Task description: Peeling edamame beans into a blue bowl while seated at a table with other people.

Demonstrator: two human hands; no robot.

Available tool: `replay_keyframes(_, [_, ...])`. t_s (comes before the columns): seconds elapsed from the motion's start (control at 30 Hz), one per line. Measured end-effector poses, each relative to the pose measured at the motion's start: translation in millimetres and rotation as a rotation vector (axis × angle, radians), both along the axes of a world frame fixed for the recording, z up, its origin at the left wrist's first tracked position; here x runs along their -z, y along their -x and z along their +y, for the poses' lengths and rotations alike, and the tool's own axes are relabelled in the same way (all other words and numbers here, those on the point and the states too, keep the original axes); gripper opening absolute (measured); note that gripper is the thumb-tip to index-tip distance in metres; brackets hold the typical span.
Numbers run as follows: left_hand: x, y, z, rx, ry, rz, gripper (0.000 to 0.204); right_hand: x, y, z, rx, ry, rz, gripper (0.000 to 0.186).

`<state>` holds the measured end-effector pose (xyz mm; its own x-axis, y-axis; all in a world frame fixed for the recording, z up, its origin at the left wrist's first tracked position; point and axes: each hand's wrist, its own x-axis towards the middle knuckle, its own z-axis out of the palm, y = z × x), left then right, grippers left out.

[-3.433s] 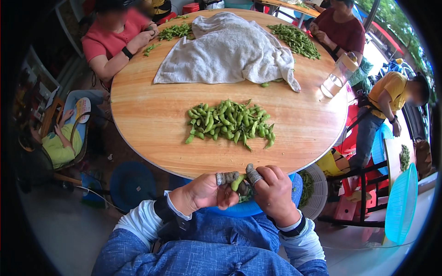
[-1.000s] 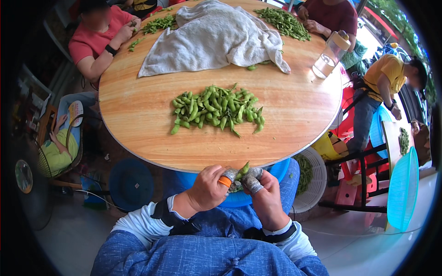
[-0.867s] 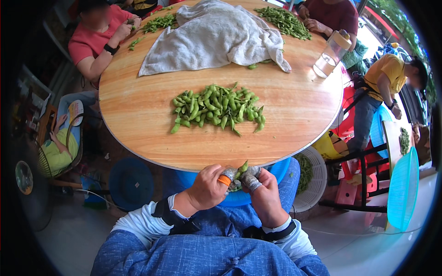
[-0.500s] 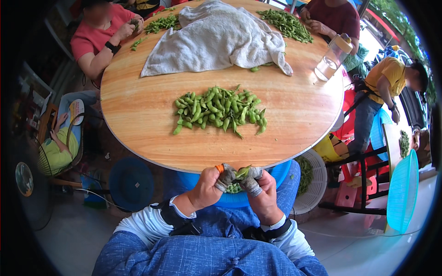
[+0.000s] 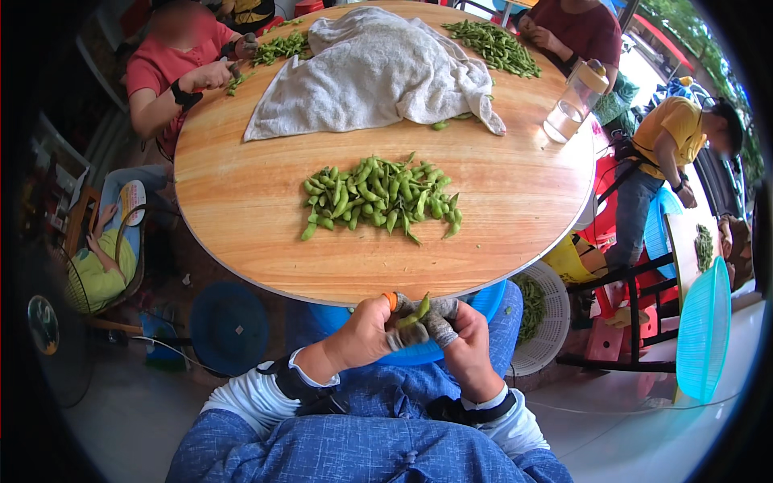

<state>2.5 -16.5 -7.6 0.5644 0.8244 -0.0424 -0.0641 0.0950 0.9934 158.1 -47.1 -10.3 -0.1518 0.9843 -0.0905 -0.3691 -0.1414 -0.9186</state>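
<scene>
Between my two hands, over the near edge of the wooden table, a green edamame pod (image 5: 415,311) points upward. My left hand (image 5: 372,328), with grey finger covers and an orange band, is closed on the pod from one side. From the other side my right hand (image 5: 469,338), also in grey finger covers, pinches at its lower end. Under both hands, at my lap, sits a blue basin (image 5: 488,301), mostly hidden by them and the table. Ahead on the table lies a pile of edamame pods (image 5: 378,197).
A white towel (image 5: 366,76) covers something mid-table. At the right edge stands a clear bottle (image 5: 570,105). More pods (image 5: 495,48) lie at the far side, where other people sit. Beside my right leg is a white basket (image 5: 555,322); a dark blue tub (image 5: 229,326) stands left.
The pod between my hands has turned more upright and shows more clearly. My hands have shifted slightly and now hide the beans in the basin. The person at far left lowered a hand toward the table.
</scene>
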Motion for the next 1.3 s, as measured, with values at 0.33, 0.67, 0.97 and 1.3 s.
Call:
replay_keyframes(0.33, [-5.4,1.1,2.8,0.02,-0.08,0.101,0.017,4.2,-4.7,-1.0,-0.04,0.01,0.085,0.017])
replay_keyframes(0.67, [1.5,3.2,2.3,-0.006,-0.128,0.148,0.016,2.9,2.3,-3.8,0.052,-0.083,-0.164,0.016])
replay_keyframes(0.97, [-3.9,11.6,9.4,0.085,0.03,0.108,0.022,-3.9,-1.0,-0.6,0.004,-0.309,-0.48,0.015])
replay_keyframes(1.3, [17.0,9.3,4.0,0.095,-0.116,0.27,0.014,4.5,-6.9,-2.6,-0.079,-0.272,-0.57,0.016])
